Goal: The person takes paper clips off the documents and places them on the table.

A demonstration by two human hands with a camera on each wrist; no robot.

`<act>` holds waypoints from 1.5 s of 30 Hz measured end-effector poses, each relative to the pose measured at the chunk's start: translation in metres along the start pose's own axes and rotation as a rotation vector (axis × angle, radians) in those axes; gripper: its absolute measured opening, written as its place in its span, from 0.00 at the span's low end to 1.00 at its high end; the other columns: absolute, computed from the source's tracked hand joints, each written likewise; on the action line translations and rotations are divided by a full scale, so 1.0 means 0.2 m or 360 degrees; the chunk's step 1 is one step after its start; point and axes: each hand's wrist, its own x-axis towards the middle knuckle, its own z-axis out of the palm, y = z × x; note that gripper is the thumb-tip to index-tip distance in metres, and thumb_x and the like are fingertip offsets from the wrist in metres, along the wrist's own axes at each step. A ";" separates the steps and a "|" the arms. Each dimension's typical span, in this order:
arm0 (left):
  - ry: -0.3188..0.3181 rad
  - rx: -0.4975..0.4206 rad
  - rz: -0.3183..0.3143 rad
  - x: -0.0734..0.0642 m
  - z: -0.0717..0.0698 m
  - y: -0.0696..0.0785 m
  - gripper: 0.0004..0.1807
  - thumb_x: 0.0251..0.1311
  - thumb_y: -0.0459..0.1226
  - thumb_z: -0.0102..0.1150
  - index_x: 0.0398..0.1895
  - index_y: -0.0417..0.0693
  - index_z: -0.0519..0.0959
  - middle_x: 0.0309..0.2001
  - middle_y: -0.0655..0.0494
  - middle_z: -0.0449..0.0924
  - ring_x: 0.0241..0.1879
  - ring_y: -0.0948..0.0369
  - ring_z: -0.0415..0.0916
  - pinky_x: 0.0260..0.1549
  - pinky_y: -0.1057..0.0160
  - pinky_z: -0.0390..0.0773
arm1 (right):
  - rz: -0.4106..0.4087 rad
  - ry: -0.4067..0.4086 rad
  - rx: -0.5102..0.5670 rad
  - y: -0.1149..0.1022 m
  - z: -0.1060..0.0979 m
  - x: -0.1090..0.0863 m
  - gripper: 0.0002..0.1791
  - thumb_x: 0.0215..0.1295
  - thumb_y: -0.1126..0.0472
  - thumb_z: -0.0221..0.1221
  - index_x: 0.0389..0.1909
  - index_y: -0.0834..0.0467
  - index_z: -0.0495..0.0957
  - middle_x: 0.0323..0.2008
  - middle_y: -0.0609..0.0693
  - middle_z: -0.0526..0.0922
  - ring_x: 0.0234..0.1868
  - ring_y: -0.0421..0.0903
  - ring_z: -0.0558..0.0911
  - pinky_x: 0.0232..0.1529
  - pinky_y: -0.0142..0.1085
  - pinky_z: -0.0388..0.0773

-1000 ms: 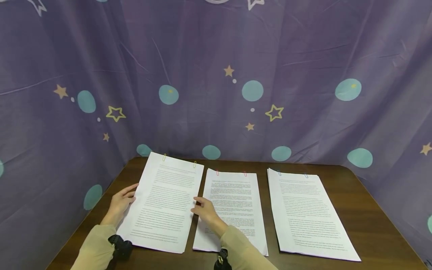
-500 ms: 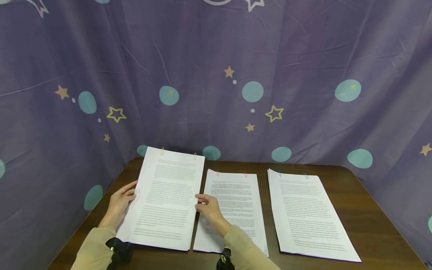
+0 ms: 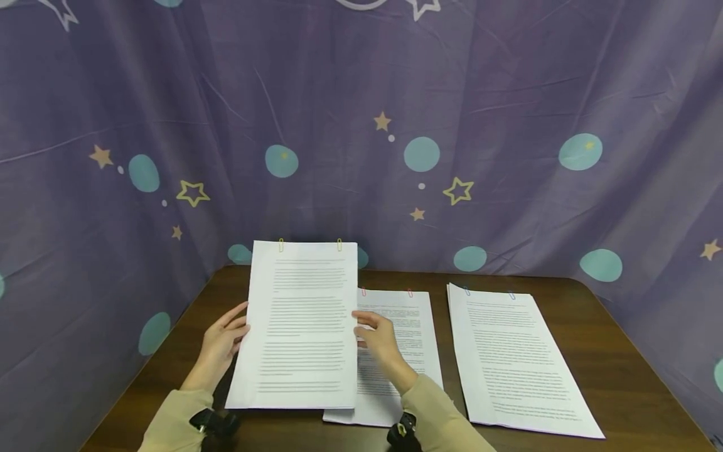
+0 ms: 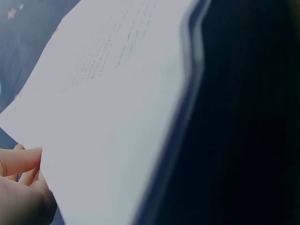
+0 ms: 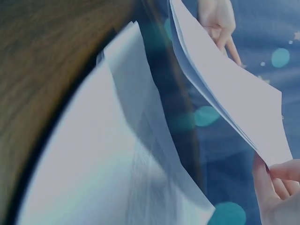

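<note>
A stack of printed paper (image 3: 305, 326) with two yellow paper clips (image 3: 281, 245) along its top edge is held up off the table, tilted toward me. My left hand (image 3: 220, 345) grips its left edge, the thumb on the front in the left wrist view. On the opposite edge, my right hand (image 3: 384, 345) pinches the sheets between thumb and fingers, which the right wrist view shows from below. Partly covered by the raised stack and my right hand lies a second stack (image 3: 403, 333) with red paper clips (image 3: 410, 293).
Farther right on the brown wooden table (image 3: 621, 376) lies a third stack of printed paper (image 3: 519, 358) with blue paper clips (image 3: 511, 295). A purple patterned curtain (image 3: 339, 94) hangs behind the table and along its sides.
Both hands have lifted the yellow-clipped stack and shifted it right, and its top edge has turned level. It now overlaps the red-clipped stack. The other two stacks have stayed put.
</note>
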 end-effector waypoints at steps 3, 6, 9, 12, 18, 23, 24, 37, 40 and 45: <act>-0.0034 -0.0025 -0.0022 -0.02 0.06 0.00 0.30 0.57 0.24 0.47 0.64 0.46 0.59 0.30 0.70 0.78 0.28 0.70 0.76 0.24 0.73 0.75 | -0.0020 0.0034 -0.0018 0.02 -0.06 0.02 0.18 0.54 0.73 0.52 0.48 0.67 0.72 0.46 0.63 0.74 0.36 0.48 0.79 0.35 0.39 0.78; -0.0063 -0.0068 -0.0035 -0.05 0.11 0.00 0.30 0.57 0.24 0.48 0.64 0.45 0.58 0.31 0.68 0.79 0.28 0.69 0.76 0.25 0.72 0.75 | -0.0037 0.0099 -0.0053 0.03 -0.12 0.03 0.18 0.54 0.73 0.52 0.48 0.66 0.73 0.46 0.62 0.75 0.35 0.46 0.79 0.33 0.38 0.78; -0.0072 -0.0123 -0.0047 -0.07 0.18 -0.01 0.29 0.56 0.24 0.48 0.63 0.45 0.59 0.30 0.67 0.79 0.28 0.68 0.77 0.26 0.71 0.76 | -0.0039 0.0155 -0.0080 0.03 -0.17 0.02 0.19 0.54 0.73 0.52 0.48 0.65 0.73 0.45 0.62 0.76 0.34 0.46 0.79 0.32 0.38 0.78; -0.0079 -0.0170 -0.0042 -0.09 0.24 -0.02 0.29 0.56 0.24 0.49 0.63 0.45 0.60 0.30 0.65 0.79 0.28 0.68 0.77 0.26 0.71 0.76 | -0.0034 0.0204 -0.0107 0.01 -0.23 0.00 0.19 0.54 0.72 0.53 0.49 0.63 0.74 0.45 0.60 0.77 0.34 0.45 0.79 0.31 0.38 0.78; -0.0115 -0.0253 -0.0002 -0.12 0.36 -0.04 0.27 0.56 0.23 0.47 0.61 0.45 0.62 0.30 0.63 0.78 0.28 0.67 0.76 0.26 0.70 0.76 | 0.0002 0.0312 -0.0133 -0.02 -0.35 -0.05 0.18 0.54 0.71 0.55 0.48 0.60 0.75 0.43 0.57 0.78 0.34 0.45 0.79 0.32 0.38 0.78; -0.0166 -0.0263 0.0017 -0.15 0.46 -0.06 0.27 0.55 0.22 0.47 0.60 0.41 0.63 0.31 0.60 0.78 0.29 0.65 0.77 0.26 0.68 0.77 | 0.0022 0.0367 -0.0129 -0.04 -0.46 -0.09 0.20 0.54 0.72 0.55 0.50 0.60 0.74 0.44 0.59 0.78 0.35 0.46 0.79 0.33 0.39 0.78; -0.0168 -0.0256 0.0013 -0.15 0.47 -0.07 0.27 0.55 0.22 0.48 0.59 0.41 0.64 0.31 0.60 0.78 0.28 0.65 0.77 0.26 0.68 0.77 | 0.0032 0.0378 -0.0128 -0.04 -0.48 -0.09 0.20 0.54 0.72 0.55 0.50 0.60 0.73 0.44 0.59 0.78 0.35 0.45 0.79 0.32 0.38 0.78; -0.0320 -0.0141 -0.0003 -0.20 0.65 -0.12 0.23 0.52 0.22 0.51 0.55 0.32 0.66 0.28 0.56 0.78 0.23 0.64 0.76 0.20 0.68 0.76 | 0.0148 0.0406 -0.0247 -0.05 -0.71 -0.21 0.22 0.54 0.70 0.55 0.53 0.60 0.71 0.46 0.58 0.77 0.34 0.40 0.79 0.31 0.33 0.77; -0.0370 -0.0098 -0.0007 -0.21 0.68 -0.13 0.21 0.53 0.23 0.51 0.53 0.30 0.66 0.27 0.56 0.78 0.21 0.64 0.76 0.18 0.69 0.75 | 0.0171 0.0401 -0.0286 -0.05 -0.75 -0.24 0.22 0.55 0.69 0.55 0.54 0.61 0.70 0.48 0.59 0.76 0.36 0.41 0.79 0.34 0.35 0.77; -0.0393 -0.0006 0.0015 -0.22 0.72 -0.14 0.18 0.53 0.25 0.53 0.49 0.28 0.68 0.24 0.56 0.78 0.19 0.66 0.73 0.16 0.70 0.74 | 0.0183 0.0381 -0.0346 -0.05 -0.79 -0.28 0.23 0.57 0.67 0.55 0.55 0.61 0.68 0.51 0.60 0.74 0.40 0.44 0.79 0.36 0.36 0.77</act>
